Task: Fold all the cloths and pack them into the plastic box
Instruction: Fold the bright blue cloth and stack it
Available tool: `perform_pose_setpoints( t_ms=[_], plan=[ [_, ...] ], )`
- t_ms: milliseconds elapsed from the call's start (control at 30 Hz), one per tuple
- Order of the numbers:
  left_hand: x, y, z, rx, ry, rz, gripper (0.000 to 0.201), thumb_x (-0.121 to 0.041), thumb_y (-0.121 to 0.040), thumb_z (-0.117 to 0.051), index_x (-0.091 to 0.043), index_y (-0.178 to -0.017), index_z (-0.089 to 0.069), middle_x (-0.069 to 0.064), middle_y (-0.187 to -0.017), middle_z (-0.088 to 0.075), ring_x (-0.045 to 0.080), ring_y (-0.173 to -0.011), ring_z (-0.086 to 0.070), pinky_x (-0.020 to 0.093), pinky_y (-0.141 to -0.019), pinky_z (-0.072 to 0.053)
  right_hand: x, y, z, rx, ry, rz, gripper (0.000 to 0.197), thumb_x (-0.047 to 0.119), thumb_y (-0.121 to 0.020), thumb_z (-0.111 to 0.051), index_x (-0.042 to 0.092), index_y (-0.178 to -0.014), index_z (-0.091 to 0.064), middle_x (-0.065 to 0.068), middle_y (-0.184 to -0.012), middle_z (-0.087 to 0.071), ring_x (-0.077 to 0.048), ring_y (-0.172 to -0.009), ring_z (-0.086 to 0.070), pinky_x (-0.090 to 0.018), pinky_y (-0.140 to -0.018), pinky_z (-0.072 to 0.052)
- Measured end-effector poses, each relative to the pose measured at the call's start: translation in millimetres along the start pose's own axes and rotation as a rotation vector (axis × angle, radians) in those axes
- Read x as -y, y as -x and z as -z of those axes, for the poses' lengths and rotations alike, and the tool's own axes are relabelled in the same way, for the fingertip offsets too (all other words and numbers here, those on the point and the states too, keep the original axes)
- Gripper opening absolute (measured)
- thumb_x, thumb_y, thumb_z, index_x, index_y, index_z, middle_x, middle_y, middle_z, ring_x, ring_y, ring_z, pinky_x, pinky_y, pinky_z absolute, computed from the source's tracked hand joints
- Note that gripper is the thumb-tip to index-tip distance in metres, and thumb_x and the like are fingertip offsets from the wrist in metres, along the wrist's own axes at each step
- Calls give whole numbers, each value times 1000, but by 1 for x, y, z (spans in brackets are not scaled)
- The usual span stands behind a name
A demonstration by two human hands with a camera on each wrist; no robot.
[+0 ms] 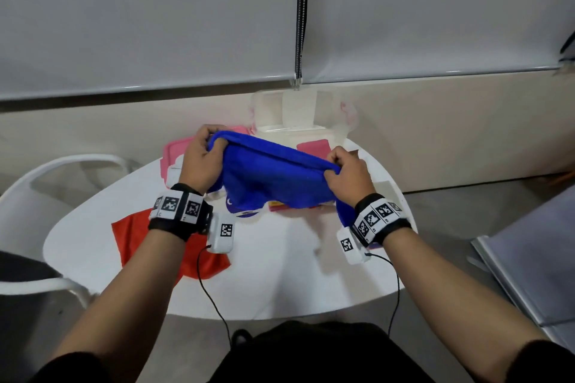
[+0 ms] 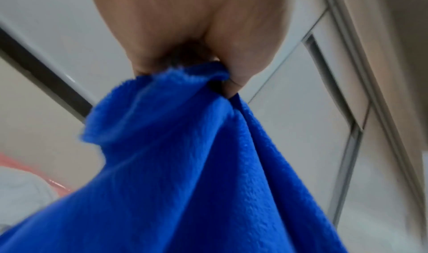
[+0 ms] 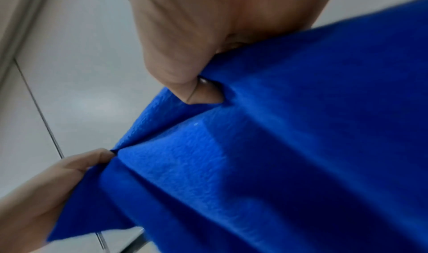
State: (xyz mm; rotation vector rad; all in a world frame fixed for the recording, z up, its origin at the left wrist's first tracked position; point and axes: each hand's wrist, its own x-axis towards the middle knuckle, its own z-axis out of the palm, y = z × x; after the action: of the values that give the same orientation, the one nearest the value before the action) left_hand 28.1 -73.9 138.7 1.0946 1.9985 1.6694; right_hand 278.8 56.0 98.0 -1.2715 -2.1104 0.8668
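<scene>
Two hands are engaged: the left hand (image 1: 199, 154) and right hand (image 1: 347, 172) each pinch an upper corner of the blue cloth (image 1: 267, 179), fingers curled round the hem, holding it stretched in the air above the white worktop (image 1: 280, 274). Its lower part hangs towards items lying beneath. A red cloth (image 1: 137, 236) lies unfolded at the near left; a pink lid (image 1: 174, 149) sits beyond the left hand; the plastic box (image 1: 295, 112) stands open at the far edge (contents not discernible). Risk, as judged: the hanging hem may drag or snag the items below as it is lowered, and uneven corner grips would skew the fold.
</scene>
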Motion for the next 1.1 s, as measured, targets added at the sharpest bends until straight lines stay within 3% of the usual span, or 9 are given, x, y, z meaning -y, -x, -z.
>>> perform_pose_setpoints(
  t_ms=[133,267,333,433,533,633,867,933,1100],
  plan=[
    [-8,11,4,-14,-108,-40,14,-22,-92,-64,-9,-94,-64,-3,-81,-67,-3,-68,-58,10,-65,-45,-16,3,8,-12,111,9,28,7,-74,-43,28,-91,-47,-4,-81,-61,-31,-81,-56,-41,-73,-51],
    [-13,21,9,-23,-251,-66,22,-32,-88,-69,-10,-84,-67,0,-77,-67,4,-68,-56,9,-61,-42,-17,16,11,30,-150,-28,23,-1,-81,-43,17,-87,-54,-4,-82,-61,-25,-78,-55,-31,-73,-45],
    [-11,21,17,-62,-341,-68,20,-34,-86,-70,-14,-83,-70,-2,-77,-68,7,-71,-58,11,-62,-43,-18,23,11,29,-191,-35,6,13,-84,-57,18,-85,-55,-7,-86,-64,-24,-79,-58,-33,-74,-47],
    [-1,24,29,-8,-486,-70,14,-31,-88,-69,-17,-89,-73,-3,-82,-68,14,-78,-59,22,-71,-41,-25,31,10,90,-162,-7,32,44,-73,-79,25,-81,-54,2,-82,-65,-16,-74,-59,-28,-71,-49],
    [19,31,39,81,-575,-60,15,-20,-92,-61,-18,-102,-71,3,-95,-70,20,-85,-60,28,-77,-42,-31,33,10,138,-1,24,31,32,-72,-78,27,-87,-51,3,-83,-63,-14,-75,-57,-34,-71,-50],
    [34,37,48,35,-561,-45,24,-8,-91,-51,-17,-107,-68,8,-104,-70,29,-95,-62,29,-83,-44,-39,35,13,77,114,11,30,18,-71,-71,27,-86,-47,9,-78,-59,-16,-71,-56,-32,-63,-47],
    [31,47,60,-188,-443,-20,25,-3,-89,-45,-13,-108,-60,0,-91,-62,20,-75,-54,23,-70,-38,-47,33,31,-133,-126,-29,29,-8,-69,-46,20,-71,-53,5,-67,-59,-15,-62,-52,-27,-60,-43],
    [35,44,71,-253,-397,-7,23,-6,-91,-48,-13,-108,-63,0,-95,-64,18,-81,-56,22,-73,-41,-54,32,39,-149,-222,-54,32,-10,-71,-48,20,-68,-55,5,-68,-59,-9,-64,-50,-19,-61,-42],
    [38,39,96,-377,-362,149,29,-35,-87,-69,-13,-107,-66,5,-98,-67,17,-90,-60,19,-75,-39,-67,36,55,-134,-550,-205,5,6,-59,-46,9,-62,-49,4,-53,-41,-14,-54,-34,-25,-53,-28]
  ],
)
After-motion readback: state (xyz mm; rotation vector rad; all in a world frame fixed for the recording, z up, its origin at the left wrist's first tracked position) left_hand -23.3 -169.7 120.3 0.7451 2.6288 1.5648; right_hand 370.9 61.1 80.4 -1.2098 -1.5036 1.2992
